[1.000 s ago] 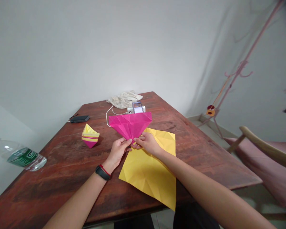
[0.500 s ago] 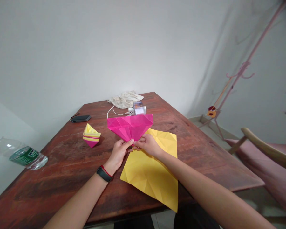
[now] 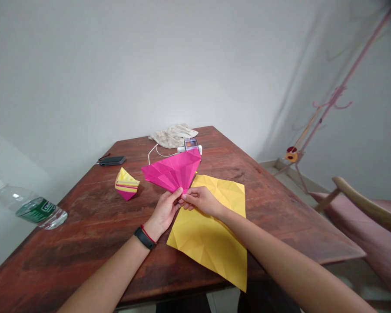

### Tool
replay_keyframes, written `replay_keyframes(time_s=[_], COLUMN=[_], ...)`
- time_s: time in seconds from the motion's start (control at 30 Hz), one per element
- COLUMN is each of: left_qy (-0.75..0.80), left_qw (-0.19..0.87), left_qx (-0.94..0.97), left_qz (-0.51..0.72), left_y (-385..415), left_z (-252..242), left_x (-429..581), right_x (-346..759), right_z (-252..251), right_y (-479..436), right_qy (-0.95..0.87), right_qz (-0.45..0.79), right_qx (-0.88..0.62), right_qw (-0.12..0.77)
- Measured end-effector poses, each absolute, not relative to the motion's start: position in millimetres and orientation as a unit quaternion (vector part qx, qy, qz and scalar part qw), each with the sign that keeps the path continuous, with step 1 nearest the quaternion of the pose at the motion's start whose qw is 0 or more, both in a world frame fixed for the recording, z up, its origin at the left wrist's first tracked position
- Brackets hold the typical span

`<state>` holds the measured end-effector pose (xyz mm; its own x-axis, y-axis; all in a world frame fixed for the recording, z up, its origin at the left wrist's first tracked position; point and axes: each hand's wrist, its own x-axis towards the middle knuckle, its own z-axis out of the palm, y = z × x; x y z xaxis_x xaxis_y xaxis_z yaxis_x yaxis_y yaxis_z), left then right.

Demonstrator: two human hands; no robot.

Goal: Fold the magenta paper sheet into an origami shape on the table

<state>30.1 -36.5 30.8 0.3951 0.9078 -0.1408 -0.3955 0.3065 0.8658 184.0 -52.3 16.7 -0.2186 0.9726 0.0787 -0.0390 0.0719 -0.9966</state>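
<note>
pink paper (image 3: 174, 169) rises from between both hands, off the desk (image 3: 84, 243), its narrow end low and its creased, wide side fanned up and away. the fingers of the left hand (image 3: 163, 211) are pinched on that narrow end, thumb on top, and the fingers of the right hand (image 3: 203, 201) grasp it too, just beside; the fingers tucked beneath are partly hidden. the creases converge there, so pinching that end probably keeps the folds gathered while leaving the wide side free. holding it up likely gives the flare room that a flat surface would not. under the right hand lies a yellow sheet (image 3: 211, 248), creased but spread out, one corner reaching past the desk's near edge; it seems to sit there for lack of room elsewhere in easy reach. left of the hands and apart from them, a folded piece (image 3: 127, 184) in yellow and pink rests, perhaps put aside to spare it a knock. farther off, a bottle (image 3: 35, 208) is at the left edge, and a power bank (image 3: 112, 161) and a cloth (image 3: 172, 136) lie toward the wall, presumably to leave the near part for paper.
</note>
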Motion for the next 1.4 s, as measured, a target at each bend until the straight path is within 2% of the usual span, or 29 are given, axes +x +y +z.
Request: replay_keyframes(time_s=[0.17,0.4,0.73,1.03,1.4], left_qy=[0.328,0.382,0.389,0.412,0.407], left_qw=[0.719,0.609,0.579,0.554,0.534], left_qx=[0.411,0.489,0.534,0.531,0.524], left_qz=[0.454,0.493,0.478,0.491,0.524], left_y=[-38.8,-29.4,-19.7,-23.9,-32.8], left_z=[30.1,39.7,35.8,33.6,25.0], left_x=[32.2,22.5,16.1,20.0,28.1], right_x=[184.0,190.5,194.1,196.7,188.1], right_z=[15.6,17.6,14.9,24.5,26.1], right_y=[-52.5,-49.9,-46.7,-43.9,-51.5], right_qy=[-0.574,-0.569,-0.577,-0.546,-0.536], right_qz=[0.528,0.52,0.539,0.469,0.476], right_qx=[-0.423,-0.446,-0.454,-0.453,-0.441], right_qw=[0.461,0.454,0.412,0.526,0.54])
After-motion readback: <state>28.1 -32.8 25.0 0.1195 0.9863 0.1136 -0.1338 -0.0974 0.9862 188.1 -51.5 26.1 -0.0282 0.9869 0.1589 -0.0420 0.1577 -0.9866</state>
